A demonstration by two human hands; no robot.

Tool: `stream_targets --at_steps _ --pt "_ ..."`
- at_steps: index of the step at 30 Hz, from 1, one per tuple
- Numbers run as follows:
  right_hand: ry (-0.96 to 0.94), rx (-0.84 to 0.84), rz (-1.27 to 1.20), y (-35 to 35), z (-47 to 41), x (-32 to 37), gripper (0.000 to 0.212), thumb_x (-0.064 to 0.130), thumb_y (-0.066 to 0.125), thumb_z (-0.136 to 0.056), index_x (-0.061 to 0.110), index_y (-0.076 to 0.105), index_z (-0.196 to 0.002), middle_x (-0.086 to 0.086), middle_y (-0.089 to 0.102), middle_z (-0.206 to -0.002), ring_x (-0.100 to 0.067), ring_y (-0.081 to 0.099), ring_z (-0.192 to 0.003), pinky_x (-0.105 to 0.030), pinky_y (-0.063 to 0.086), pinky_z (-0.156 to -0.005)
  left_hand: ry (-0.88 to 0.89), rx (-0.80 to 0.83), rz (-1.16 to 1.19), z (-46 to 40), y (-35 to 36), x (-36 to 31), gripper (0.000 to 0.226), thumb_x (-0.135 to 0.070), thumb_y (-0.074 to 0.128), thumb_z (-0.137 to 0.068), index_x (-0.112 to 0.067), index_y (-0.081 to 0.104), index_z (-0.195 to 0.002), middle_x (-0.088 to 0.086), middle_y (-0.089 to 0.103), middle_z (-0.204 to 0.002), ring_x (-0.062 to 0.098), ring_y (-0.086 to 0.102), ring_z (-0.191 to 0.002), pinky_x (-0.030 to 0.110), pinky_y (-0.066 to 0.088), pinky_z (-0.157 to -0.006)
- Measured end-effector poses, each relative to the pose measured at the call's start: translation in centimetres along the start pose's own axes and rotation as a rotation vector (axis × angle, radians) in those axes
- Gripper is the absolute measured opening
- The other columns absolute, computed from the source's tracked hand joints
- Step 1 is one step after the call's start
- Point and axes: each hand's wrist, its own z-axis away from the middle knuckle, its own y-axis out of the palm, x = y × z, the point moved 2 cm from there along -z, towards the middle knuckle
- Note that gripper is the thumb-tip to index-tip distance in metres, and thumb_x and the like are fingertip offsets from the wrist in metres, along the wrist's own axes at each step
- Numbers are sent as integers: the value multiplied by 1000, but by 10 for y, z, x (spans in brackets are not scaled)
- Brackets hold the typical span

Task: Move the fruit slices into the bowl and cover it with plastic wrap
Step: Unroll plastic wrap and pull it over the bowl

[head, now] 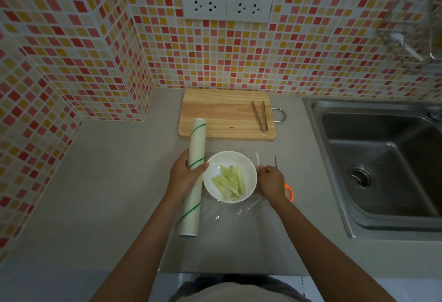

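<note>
A white bowl [248, 170] stands on the grey counter and holds several pale green fruit slices [230, 182]. A clear sheet of plastic wrap [241, 211] stretches over the bowl from a long white roll with green stripes [195, 156] lying just left of it. My left hand [185, 173] grips the roll at its middle. My right hand [271, 182] pinches the sheet's free edge at the bowl's right side.
A wooden cutting board [222, 115] with metal tongs [260, 116] lies behind the bowl. Orange-handled scissors [287, 189] lie under my right hand. A steel sink [382, 165] fills the right. Tiled walls close the back and left.
</note>
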Motion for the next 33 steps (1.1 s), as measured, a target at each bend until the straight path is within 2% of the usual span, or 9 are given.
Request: stream_targets --at_steps 4,6,8,11,14,17,24,30,33 --pt "281 90 -301 -4 -4 -2 40 16 40 -97 2 58 -64 -10 51 -52 -21 51 -38 -24 38 -36 6 -20 15 1 1 -4 35 -29 78 -75 -50 55 -89 -18 66 -92 -4 63 -82 19 47 -67" --pt "345 7 -358 -9 -1 1 44 22 38 -99 4 56 -62 -12 56 -59 -30 57 -54 -27 41 -48 8 -24 15 1 2 -4 34 -29 78 -75 -49 55 -89 -18 65 -91 -5 63 -80 19 46 -66" --pt "234 -190 -172 -16 4 1 37 24 38 -99 3 60 -78 -15 63 -80 -34 61 -80 -32 42 -66 9 -28 10 1 2 -5 35 -29 79 -74 -50 54 -89 -19 65 -90 -11 62 -76 16 45 -65" --pt "-197 -401 -197 -24 18 19 25 20 42 -99 6 62 -98 -8 61 -96 -15 54 -87 -20 39 -75 10 -40 6 1 3 -5 36 -30 79 -74 -51 54 -88 -20 64 -89 -15 61 -74 14 45 -63" --pt "-327 -109 -417 -5 25 31 26 14 45 -99 5 66 -111 -4 65 -107 -2 55 -99 -7 39 -90 20 -33 -11 1 4 -4 35 -29 78 -75 -50 55 -89 -19 65 -88 -16 61 -73 9 44 -61" --pt "-127 117 -678 16 25 25 29 16 47 -99 4 65 -119 -10 68 -118 -21 61 -114 -35 47 -101 38 -26 -28 1 5 -3 32 -26 75 -77 -43 57 -97 -17 66 -89 -13 61 -74 13 43 -63" --pt "-9 92 -849 25 19 21 21 12 53 -94 15 73 -98 -10 70 -112 -29 62 -112 -49 48 -100 40 -22 -32 -1 8 -1 26 -25 72 -79 -25 62 -104 -2 70 -92 1 62 -75 18 44 -64" --pt "12 138 -816 28 18 15 28 15 51 -97 5 64 -120 -13 66 -122 -28 60 -117 -46 47 -102 54 -26 -38 -3 8 -1 26 -22 71 -80 -26 61 -105 2 69 -95 2 62 -77 14 45 -63" --pt "30 97 -803 29 19 14 29 19 49 -98 3 65 -115 -14 65 -120 -26 61 -110 -39 50 -94 50 -24 -29 -4 8 -1 27 -22 71 -80 -27 61 -105 2 69 -97 2 61 -78 13 44 -62"
